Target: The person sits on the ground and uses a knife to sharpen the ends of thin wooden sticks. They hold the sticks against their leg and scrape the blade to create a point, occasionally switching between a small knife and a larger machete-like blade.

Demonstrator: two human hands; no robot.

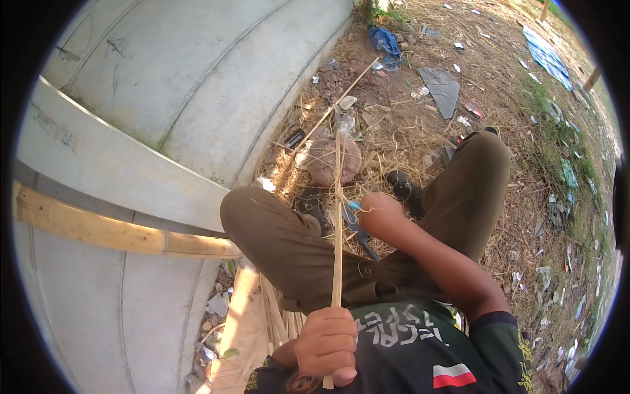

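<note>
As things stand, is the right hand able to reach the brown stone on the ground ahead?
Probably yes, but not freely. The right hand is closed on a blue-handled tool against the bamboo strip. The brown stone lies just beyond, between the knees, with only straw around it.

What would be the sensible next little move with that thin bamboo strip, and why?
Probably draw the blade in the right hand a little further along the bamboo strip. The left hand grips the strip's near end, the blade meets it partway up, and thin shavings curl off at that spot.
</note>
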